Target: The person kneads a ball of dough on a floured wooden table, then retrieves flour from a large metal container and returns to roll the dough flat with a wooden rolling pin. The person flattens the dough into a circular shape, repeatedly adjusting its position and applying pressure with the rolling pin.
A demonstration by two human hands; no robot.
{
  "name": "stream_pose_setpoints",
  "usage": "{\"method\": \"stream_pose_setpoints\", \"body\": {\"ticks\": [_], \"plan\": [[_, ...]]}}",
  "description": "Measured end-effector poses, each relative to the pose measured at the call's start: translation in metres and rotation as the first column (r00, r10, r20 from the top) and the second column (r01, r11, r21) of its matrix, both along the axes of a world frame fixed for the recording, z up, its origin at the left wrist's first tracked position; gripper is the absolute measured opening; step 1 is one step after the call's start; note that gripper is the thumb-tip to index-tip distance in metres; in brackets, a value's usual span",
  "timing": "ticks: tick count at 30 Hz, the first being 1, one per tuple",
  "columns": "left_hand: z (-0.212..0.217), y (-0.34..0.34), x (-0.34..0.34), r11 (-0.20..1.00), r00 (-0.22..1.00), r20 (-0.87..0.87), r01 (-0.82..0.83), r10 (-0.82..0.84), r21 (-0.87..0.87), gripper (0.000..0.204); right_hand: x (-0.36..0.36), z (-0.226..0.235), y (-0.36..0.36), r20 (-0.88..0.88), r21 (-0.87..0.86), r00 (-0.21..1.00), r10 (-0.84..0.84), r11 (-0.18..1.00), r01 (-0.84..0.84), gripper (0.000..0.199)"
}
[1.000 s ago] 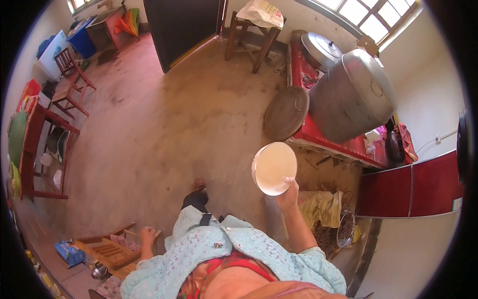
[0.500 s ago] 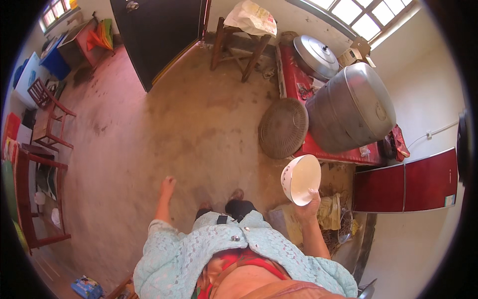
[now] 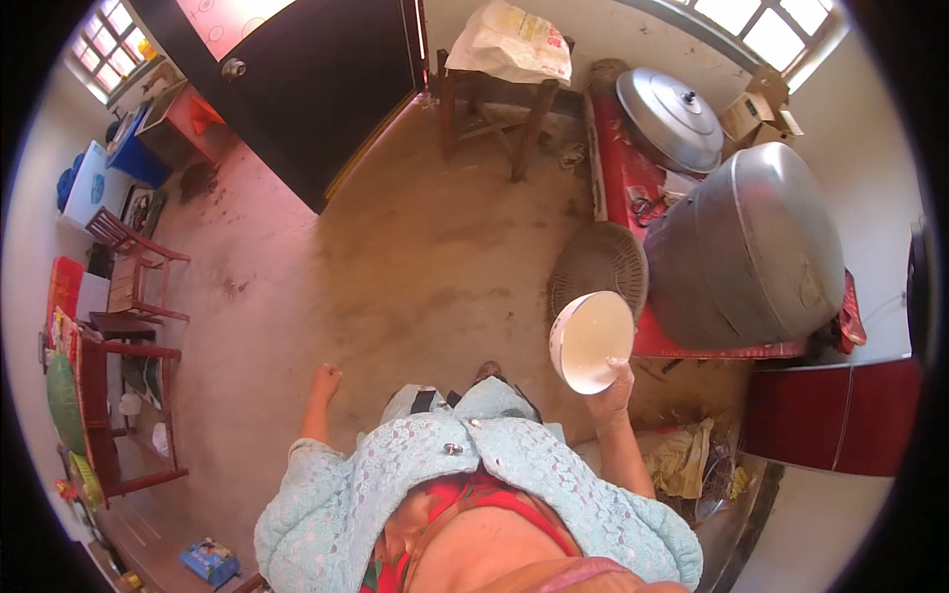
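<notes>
My right hand (image 3: 610, 395) grips a white bowl (image 3: 591, 341) by its rim, with the thumb over the edge. The bowl is tilted so its pale inside shows, and a small pattern marks its outer wall. It is held in front of a round woven basket (image 3: 601, 259) that leans on the red-covered table (image 3: 618, 188). On the other side, my left hand (image 3: 324, 380) hangs low over the floor, its fingers loosely curled with nothing seen in them.
A big metal pot (image 3: 746, 252) and a round metal lid (image 3: 672, 119) rest on the red table. Ahead are a dark door (image 3: 316, 89) standing ajar and a wooden stand (image 3: 524, 128) bearing a white sack (image 3: 509, 44). Wooden chairs (image 3: 138, 272) line the left; a red cabinet (image 3: 830, 415) is right.
I have moved forward, and the table, pot and basket now sit nearer and farther right in view. The bowl stays in my right hand, now overlapping the basket.
</notes>
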State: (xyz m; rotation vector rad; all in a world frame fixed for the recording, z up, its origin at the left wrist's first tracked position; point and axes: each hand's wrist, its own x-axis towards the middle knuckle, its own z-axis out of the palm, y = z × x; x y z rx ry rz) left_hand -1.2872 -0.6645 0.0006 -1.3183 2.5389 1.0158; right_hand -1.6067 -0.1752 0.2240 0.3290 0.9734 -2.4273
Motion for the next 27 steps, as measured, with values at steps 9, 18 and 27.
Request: {"method": "stream_pose_setpoints", "body": {"ticks": [9,18,27], "plan": [[-0.014,-0.012,-0.002,0.985,0.981,0.114,-0.163,0.157,0.049,0.027,-0.147,0.005,-0.062,-0.063,0.079,0.997,0.043,0.996,-0.038,0.057],[-0.051,-0.108,-0.223,0.975,0.994,0.105,0.012,-0.036,0.220,0.028,-0.194,0.028,-0.104,-0.050,0.172,0.973,-0.225,0.958,0.230,0.052],[0.007,-0.078,-0.549,0.839,0.855,-0.147,0.517,-0.497,0.172,0.031,-0.254,0.018,-0.105,-0.043,0.171,0.911,-0.409,0.896,0.410,0.055]]}}
